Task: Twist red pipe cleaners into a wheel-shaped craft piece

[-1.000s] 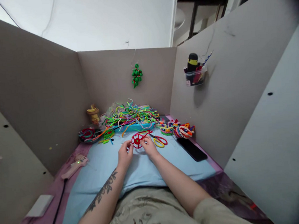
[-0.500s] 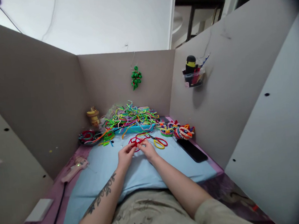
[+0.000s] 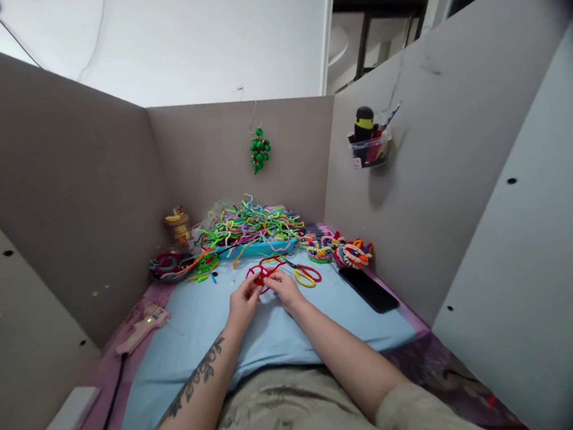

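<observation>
My left hand and my right hand meet over the blue cloth, fingertips pinched from either side on red pipe cleaners. Thin red loops and ends of them spread out beyond my fingers. A small yellowish spot shows at the bunched middle, too small to make out. Just right of my right hand lie scissors with one red and one yellow handle loop. Behind the red strands stands a blue tray heaped with many-coloured pipe cleaners.
A black phone lies to the right, below braided colourful pieces. On the left are a pink glue gun with a black cord, a white box and a dark bowl. Grey panels enclose the table.
My fingers have shifted slightly on the red pipe cleaners, and more of their bunched middle shows between them. My left hand sits a little further right. Other things stay in place.
</observation>
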Demonstrator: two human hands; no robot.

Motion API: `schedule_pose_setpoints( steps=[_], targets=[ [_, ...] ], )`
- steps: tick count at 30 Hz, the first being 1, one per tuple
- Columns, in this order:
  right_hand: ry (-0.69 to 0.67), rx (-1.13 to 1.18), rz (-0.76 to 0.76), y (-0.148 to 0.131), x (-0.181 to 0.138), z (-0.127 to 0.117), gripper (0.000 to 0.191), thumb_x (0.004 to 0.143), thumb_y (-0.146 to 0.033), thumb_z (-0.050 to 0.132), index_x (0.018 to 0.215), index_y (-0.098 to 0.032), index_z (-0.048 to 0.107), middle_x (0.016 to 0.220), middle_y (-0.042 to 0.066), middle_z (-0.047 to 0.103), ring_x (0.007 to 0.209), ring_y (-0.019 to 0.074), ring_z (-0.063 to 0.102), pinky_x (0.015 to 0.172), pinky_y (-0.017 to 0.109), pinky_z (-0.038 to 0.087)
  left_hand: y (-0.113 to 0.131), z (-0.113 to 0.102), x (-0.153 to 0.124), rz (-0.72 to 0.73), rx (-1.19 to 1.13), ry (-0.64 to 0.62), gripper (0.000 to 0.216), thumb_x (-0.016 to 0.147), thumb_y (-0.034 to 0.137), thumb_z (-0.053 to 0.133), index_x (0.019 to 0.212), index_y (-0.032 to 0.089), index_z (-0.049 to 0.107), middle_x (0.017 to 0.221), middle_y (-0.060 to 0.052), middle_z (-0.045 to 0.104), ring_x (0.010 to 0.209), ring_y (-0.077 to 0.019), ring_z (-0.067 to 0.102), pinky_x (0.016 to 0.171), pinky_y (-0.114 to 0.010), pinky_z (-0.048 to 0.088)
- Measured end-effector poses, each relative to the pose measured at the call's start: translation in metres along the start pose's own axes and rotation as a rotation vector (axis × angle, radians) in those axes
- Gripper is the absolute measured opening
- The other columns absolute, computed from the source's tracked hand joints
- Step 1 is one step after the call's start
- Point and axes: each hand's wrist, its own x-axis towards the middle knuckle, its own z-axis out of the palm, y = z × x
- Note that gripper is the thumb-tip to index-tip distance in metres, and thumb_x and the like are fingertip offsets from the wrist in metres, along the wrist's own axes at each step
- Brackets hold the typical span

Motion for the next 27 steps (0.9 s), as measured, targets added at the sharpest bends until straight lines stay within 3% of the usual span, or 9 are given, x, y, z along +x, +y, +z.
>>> schedule_pose_setpoints(
  steps=[3,7,11,13,18,21,27],
  targets=[
    [0.026,0.03,0.015,0.0,0.002,-0.001,0.025,0.062,-0.043,0.071,0.06,-0.019,0.065,0.092,0.004,0.063,0.087,0.0202,0.056,0.075,0.03,0.042,-0.001,-0.002,-0.002,0.052,0.082,0.034,0.047,0.082,0.032,0.052,0.126,0.017,0.048,0.082,-0.003,0.068,0.066,-0.0142,0.061,0.062,-0.026,0.049],
    [0.02,0.025,0.025,0.001,0.003,-0.002,0.024,0.063,-0.042,0.068,0.059,-0.019,0.062,0.075,0.001,0.06,0.076,0.0183,0.054,0.067,0.029,0.04,-0.006,-0.008,0.002,0.092,0.285,0.145,0.028,0.082,0.034,0.051,0.101,0.018,0.063,0.092,-0.007,0.065,0.077,-0.0166,0.06,0.067,-0.028,0.048],
    [0.004,0.014,0.022,0.004,0.004,-0.002,0.025,0.065,-0.042,0.065,0.057,-0.019,0.059,0.068,0.0,0.057,0.071,0.0174,0.053,0.063,0.028,0.039,-0.013,-0.011,0.008,0.143,0.351,0.135,0.025,0.078,0.033,0.054,0.09,0.017,0.069,0.097,-0.01,0.065,0.093,-0.0218,0.059,0.084,-0.036,0.046],
    [-0.006,0.008,0.02,0.006,0.004,-0.002,0.025,0.066,-0.041,0.063,0.056,-0.02,0.058,0.068,0.0,0.057,0.071,0.0176,0.052,0.063,0.029,0.039,-0.014,-0.01,0.009,0.139,0.334,0.095,0.024,0.078,0.033,0.055,0.086,0.017,0.071,0.093,-0.009,0.068,0.092,-0.0221,0.06,0.087,-0.037,0.045],
    [-0.022,-0.011,0.012,0.009,0.005,-0.003,0.023,0.069,-0.04,0.059,0.057,-0.021,0.057,0.067,0.0,0.055,0.068,0.0172,0.05,0.062,0.029,0.037,-0.013,-0.008,0.006,0.047,0.259,0.029,0.024,0.075,0.034,0.056,0.084,0.018,0.071,0.086,-0.007,0.071,0.079,-0.0199,0.062,0.069,-0.03,0.048],
    [-0.022,-0.023,0.005,0.009,0.005,-0.004,0.022,0.07,-0.039,0.059,0.056,-0.022,0.057,0.066,0.0,0.054,0.068,0.0169,0.049,0.062,0.028,0.037,-0.011,-0.008,0.005,-0.002,0.205,0.044,0.025,0.073,0.035,0.058,0.083,0.016,0.071,0.082,-0.006,0.071,0.072,-0.0183,0.061,0.067,-0.029,0.047],
    [-0.024,-0.029,-0.003,0.007,0.005,-0.005,0.02,0.069,-0.036,0.06,0.056,-0.021,0.057,0.068,0.0,0.054,0.074,0.0176,0.05,0.067,0.029,0.038,0.002,-0.007,0.003,-0.187,0.012,-0.008,0.027,0.069,0.037,0.059,0.078,0.014,0.07,0.056,-0.001,0.064,0.051,-0.0146,0.055,0.052,-0.025,0.043]
  ],
)
